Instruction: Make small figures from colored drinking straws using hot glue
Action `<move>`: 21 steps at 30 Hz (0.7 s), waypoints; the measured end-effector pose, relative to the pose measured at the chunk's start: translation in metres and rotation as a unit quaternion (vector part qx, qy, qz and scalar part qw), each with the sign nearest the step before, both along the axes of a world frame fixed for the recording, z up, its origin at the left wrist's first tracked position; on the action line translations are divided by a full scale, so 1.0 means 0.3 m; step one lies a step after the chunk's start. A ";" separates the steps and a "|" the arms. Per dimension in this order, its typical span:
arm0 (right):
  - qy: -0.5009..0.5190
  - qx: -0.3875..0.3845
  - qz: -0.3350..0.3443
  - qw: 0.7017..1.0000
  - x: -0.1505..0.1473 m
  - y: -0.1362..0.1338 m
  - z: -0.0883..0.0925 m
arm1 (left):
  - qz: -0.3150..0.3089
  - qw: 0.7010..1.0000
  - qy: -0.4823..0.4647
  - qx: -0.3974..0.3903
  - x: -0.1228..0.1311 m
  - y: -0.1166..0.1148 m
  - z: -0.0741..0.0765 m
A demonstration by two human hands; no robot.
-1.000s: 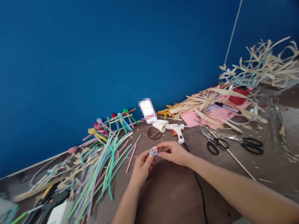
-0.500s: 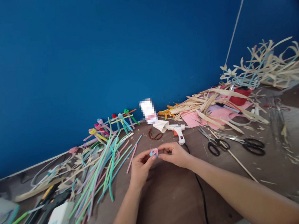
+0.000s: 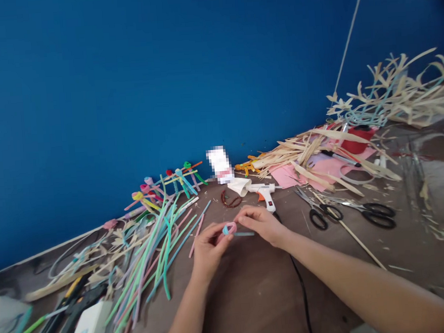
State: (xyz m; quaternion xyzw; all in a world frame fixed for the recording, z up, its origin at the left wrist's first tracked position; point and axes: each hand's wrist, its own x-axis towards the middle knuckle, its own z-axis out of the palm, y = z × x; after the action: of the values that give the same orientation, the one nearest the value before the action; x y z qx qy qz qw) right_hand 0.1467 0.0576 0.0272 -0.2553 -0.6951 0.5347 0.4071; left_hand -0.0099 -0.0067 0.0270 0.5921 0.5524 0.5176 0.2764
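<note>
Low over the table's middle, my left hand (image 3: 208, 243) pinches a small pink and blue ring of pipe cleaner (image 3: 232, 226) between thumb and fingers. A straight light-blue end (image 3: 245, 234) sticks out from it to the right. My right hand (image 3: 262, 223) is closed, its fingertips at the ring's upper right edge; the exact contact is too small to make out. Behind the hands lie a string of brown beads (image 3: 230, 200) and a white hot glue gun (image 3: 266, 194) with an orange trigger. Loose pastel pipe cleaners (image 3: 162, 241) are spread left of my left hand.
Two pairs of black-handled scissors (image 3: 377, 214) and a thin stick (image 3: 356, 235) lie at right. Dried strips (image 3: 304, 150) heap over pink sheets (image 3: 289, 174). Small pipe-cleaner figures (image 3: 181, 179) line the blue wall (image 3: 143, 80). A white power strip (image 3: 89, 330) is front left.
My right hand has shifted slightly up and away from the ring's right side. The ring's opening and its straight light-blue end now show.
</note>
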 end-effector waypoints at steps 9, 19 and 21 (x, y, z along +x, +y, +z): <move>0.049 -0.115 0.124 0.984 0.004 0.014 -0.012 | -0.029 0.995 0.061 0.078 0.012 -0.011 0.009; 0.041 -0.088 0.127 0.987 0.004 0.007 -0.005 | -0.021 0.997 0.050 0.062 0.012 -0.007 0.012; 0.033 -0.080 0.124 0.988 0.004 0.010 -0.009 | -0.020 0.997 0.048 0.057 0.012 -0.007 0.011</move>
State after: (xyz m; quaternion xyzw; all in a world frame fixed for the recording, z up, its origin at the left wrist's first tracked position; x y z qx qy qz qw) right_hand 0.1479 0.0606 0.0246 -0.1807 -0.6625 0.6432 0.3387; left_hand -0.0063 -0.0087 0.0302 0.6424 0.5224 0.5135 0.2253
